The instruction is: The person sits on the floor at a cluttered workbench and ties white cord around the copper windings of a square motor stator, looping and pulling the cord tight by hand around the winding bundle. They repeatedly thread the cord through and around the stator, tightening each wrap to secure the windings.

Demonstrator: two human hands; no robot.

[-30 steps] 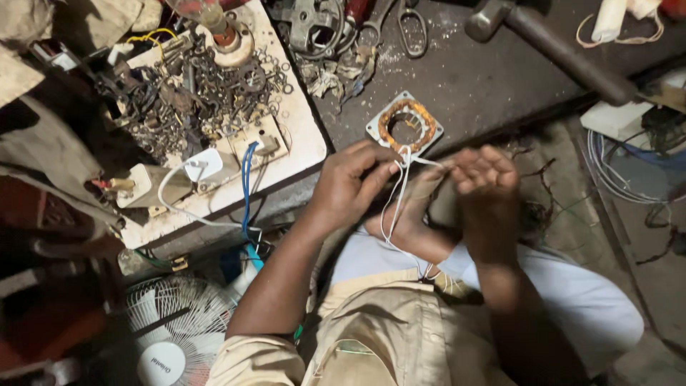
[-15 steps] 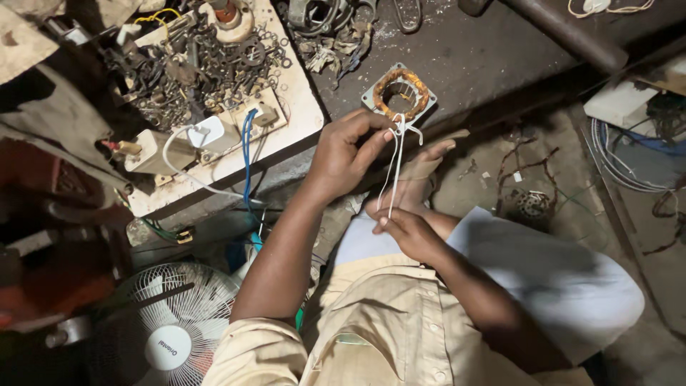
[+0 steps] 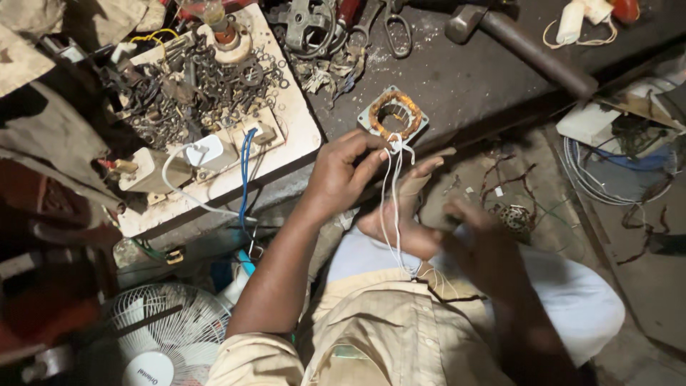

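Right hand: we see our right hand [image 3: 486, 246] low over the lap, blurred, so we cannot tell its grip.
White wires: the white wires [image 3: 394, 207] run taut from the lap up to the coil.
Left hand: our left hand [image 3: 343, 175] pinches those wires at the coil's near corner.
Copper coil: the copper coil [image 3: 394, 114] sits in its square plate, flat on the dark surface [image 3: 486, 78] near the edge.
Board: a white board [image 3: 286, 121] piled with small metal parts lies to the left.
Hammer: a hammer [image 3: 522, 43] lies farther back.
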